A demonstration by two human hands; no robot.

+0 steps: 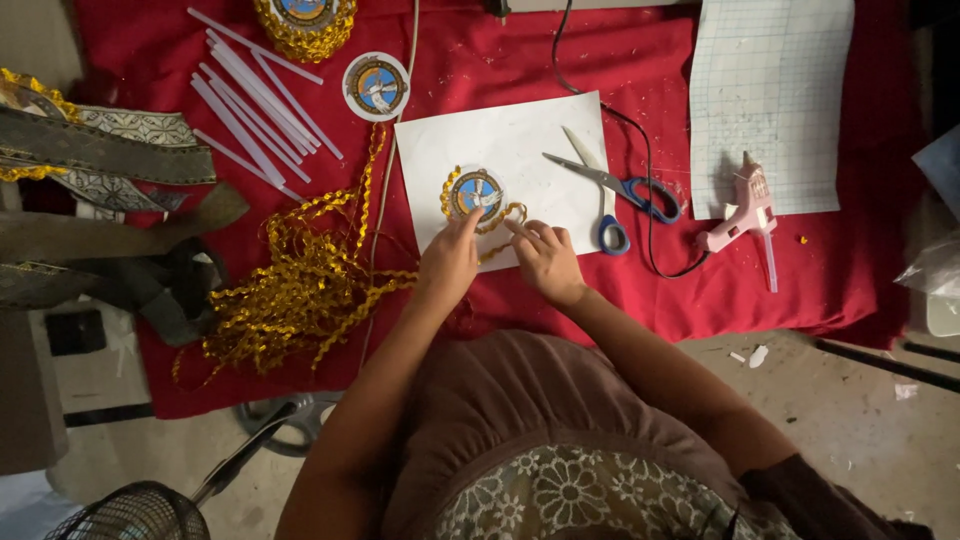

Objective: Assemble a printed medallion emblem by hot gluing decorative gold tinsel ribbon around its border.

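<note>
Head view: red cloth (800, 270) covers the concrete floor (850, 400).

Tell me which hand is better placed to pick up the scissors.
Right. The right hand lies beside the blue-handled scissors on the white paper. The left hand sits farther away, its fingers on the round badge and gold trim.

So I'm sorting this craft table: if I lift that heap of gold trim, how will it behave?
The gold trim heap looks floppy: its strands lie in loose curls on the red cloth, so it would probably sag and trail. It seems light. Loops overlap, so they may snag and drag along the strand leading to the round badge.
</note>
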